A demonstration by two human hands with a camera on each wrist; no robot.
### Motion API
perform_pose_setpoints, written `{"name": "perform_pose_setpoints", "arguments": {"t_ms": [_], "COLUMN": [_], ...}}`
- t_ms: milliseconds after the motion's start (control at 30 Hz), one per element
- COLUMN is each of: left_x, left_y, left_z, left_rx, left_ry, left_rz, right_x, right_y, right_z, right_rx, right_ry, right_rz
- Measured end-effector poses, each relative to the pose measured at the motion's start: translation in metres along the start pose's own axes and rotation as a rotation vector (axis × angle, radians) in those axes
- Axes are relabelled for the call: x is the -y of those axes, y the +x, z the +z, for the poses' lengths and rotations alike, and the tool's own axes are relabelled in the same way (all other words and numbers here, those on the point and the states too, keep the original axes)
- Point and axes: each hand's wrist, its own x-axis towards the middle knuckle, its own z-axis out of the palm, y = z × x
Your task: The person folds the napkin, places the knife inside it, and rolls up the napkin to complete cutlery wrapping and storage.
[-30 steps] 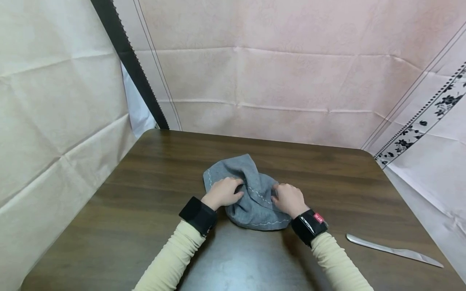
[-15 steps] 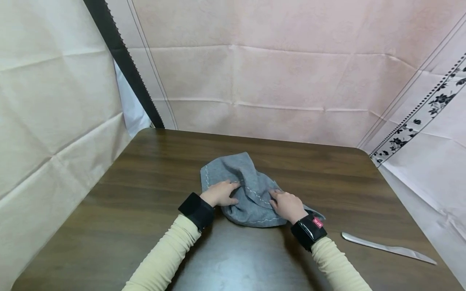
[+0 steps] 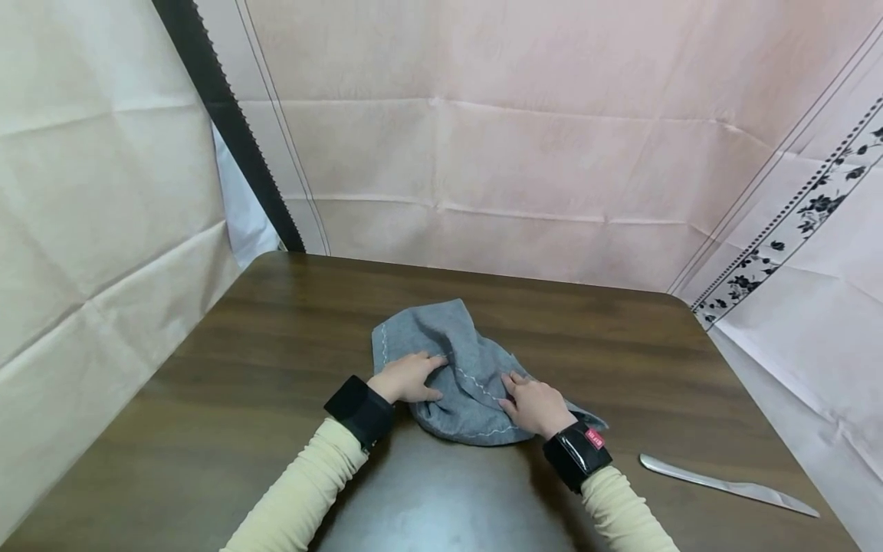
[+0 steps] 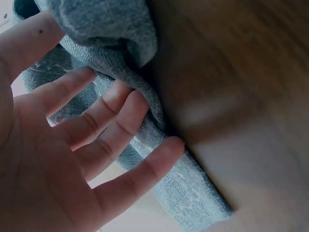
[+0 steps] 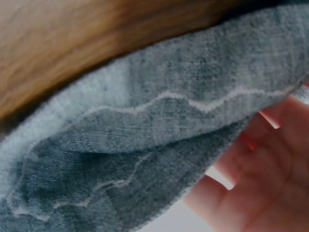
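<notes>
A crumpled grey-blue cloth (image 3: 461,337) with white stitching near its edges lies in the middle of the brown table. On its left part rests my left hand (image 3: 407,377). In the left wrist view the left fingers (image 4: 111,116) are spread and loosely bent against a fold. My right hand (image 3: 539,405) touches the cloth's right side, thumb and index finger lying apart on the fabric. A corner of the cloth sticks out to the right beyond that wrist. In the right wrist view a stitched fold (image 5: 159,116) partly hides the fingers of the right hand (image 5: 270,179).
A silver table knife (image 3: 727,484) lies on the table (image 3: 207,429) to the right of the right forearm. Pale creased sheets (image 3: 517,176) hang behind the table and at both sides. A black band (image 3: 234,130) runs down the back left.
The right hand has loosened its fingers and shifted a little left and toward me. A cloth corner now shows past the right wrist. The left hand has spread its thumb and finger slightly.
</notes>
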Motion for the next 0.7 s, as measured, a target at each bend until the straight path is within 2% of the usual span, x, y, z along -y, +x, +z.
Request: {"name": "perform_pose_setpoints", "arguments": {"t_ms": [400,600,700], "left_x": [-0.0009,0.0002,0.0], "left_y": [-0.004,-0.0017,-0.0002], "left_z": [0.0021,-0.0025,-0.003], "left_rx": [0.001,-0.042,-0.066], "left_ry": [-0.005,-0.026,-0.028], "left_rz": [-0.003,0.044,0.037], "right_x": [0.003,0.0033,0.0027], "right_y": [0.0005,0.0006,0.0016], "right_z": [-0.0015,-0.0048,-0.0038], "right_rx": [0.021,0.017,0.016], "right_ry": [0.004,0.008,0.006], "right_rz": [0.0,-0.004,-0.004]}}
